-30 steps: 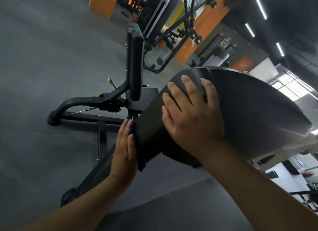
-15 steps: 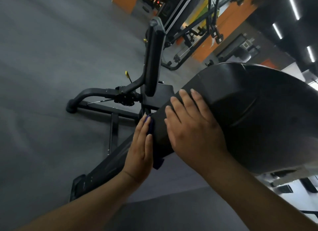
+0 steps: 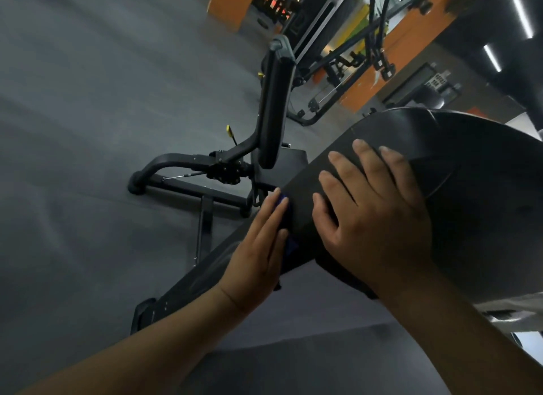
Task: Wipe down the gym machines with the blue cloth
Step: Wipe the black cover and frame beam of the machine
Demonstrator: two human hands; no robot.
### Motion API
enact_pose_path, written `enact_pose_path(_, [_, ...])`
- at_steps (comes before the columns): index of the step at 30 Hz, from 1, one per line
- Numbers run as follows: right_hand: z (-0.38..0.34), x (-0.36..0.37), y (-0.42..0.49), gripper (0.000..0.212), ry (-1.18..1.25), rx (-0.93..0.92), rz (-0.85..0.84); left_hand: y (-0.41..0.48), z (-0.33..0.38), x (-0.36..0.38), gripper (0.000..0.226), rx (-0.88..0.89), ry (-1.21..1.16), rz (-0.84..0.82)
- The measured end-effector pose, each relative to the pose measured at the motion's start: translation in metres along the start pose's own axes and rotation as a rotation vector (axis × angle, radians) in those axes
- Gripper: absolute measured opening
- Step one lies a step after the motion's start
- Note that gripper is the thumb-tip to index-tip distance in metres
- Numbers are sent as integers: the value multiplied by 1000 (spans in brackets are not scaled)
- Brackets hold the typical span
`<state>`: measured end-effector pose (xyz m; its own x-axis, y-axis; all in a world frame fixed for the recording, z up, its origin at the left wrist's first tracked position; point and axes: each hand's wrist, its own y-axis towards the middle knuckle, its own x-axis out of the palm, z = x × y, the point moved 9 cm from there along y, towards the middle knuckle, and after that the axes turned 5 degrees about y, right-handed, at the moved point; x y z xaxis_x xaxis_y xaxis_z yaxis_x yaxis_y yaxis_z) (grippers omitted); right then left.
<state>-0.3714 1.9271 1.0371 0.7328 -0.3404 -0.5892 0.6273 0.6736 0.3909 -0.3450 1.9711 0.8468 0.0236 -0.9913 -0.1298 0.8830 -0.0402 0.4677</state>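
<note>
A large black rounded machine housing (image 3: 458, 206) fills the right half of the view. My right hand (image 3: 373, 218) lies flat on its top with fingers spread. My left hand (image 3: 258, 253) presses with straight fingers against the housing's left side. The blue cloth (image 3: 289, 241) is sandwiched between that palm and the housing; only thin blue slivers show beside my fingers, the rest is hidden.
The machine's black seat with upright back pad (image 3: 276, 109) and floor frame (image 3: 182, 186) stand just behind my hands. A yellow-tipped lever (image 3: 230, 133) sticks up by the seat. Grey floor (image 3: 88, 130) spreads left. Cable machines (image 3: 373, 50) and orange pillars (image 3: 379, 71) stand further back.
The view has shifted, so the housing and seat sit further right and lower. My left hand has slid a little along the housing's side with the cloth; my right hand stays flat on top.
</note>
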Motion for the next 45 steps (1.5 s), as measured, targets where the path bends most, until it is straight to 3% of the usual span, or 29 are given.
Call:
enact_pose_path(3, [-2,1,2,37,5,-2,24,26,45,-2,56,118,-32,66])
enact_pose_path(5, [1,0,2,36,27,-9,30,23,37,-1,56,140,-3,77])
enact_pose_path(9, [1,0,-1,32,43,-14,47,-13,-26,2,55,-14,51,51])
enact_pose_path(12, [0,1,0,32,36,-5,53,-5,-12,-2,52,-119,-23,85])
enact_pose_path(15, [0,1,0,34,23,-7,40,22,42,-5,51,31,-65,110])
enact_pose_path(17, [0,1,-1,35,34,-14,37,23,42,-1,51,93,-75,104])
enact_pose_path(21, [1,2,-2,33,42,-12,48,-2,-17,1,51,-68,-59,142])
enact_pose_path(24, [0,2,-2,33,34,-15,59,4,-3,1,54,-128,-87,141])
enact_pose_path(27, [0,1,-1,32,20,-20,60,18,27,1,53,7,-37,147])
enact_pose_path(30, [-1,1,-2,32,22,-17,60,4,-1,7,52,88,96,142])
enact_pose_path(33, [-5,3,-3,32,17,-24,54,-11,-26,7,53,40,205,157])
enact_pose_path(38, [-5,4,-3,34,4,-31,48,5,10,11,57,74,217,227])
enact_pose_path(42, [-5,2,-3,32,24,-31,61,-10,-17,14,66,196,296,116])
enact_pose_path(45, [-5,2,-3,31,34,-33,69,-24,-38,14,74,163,351,82])
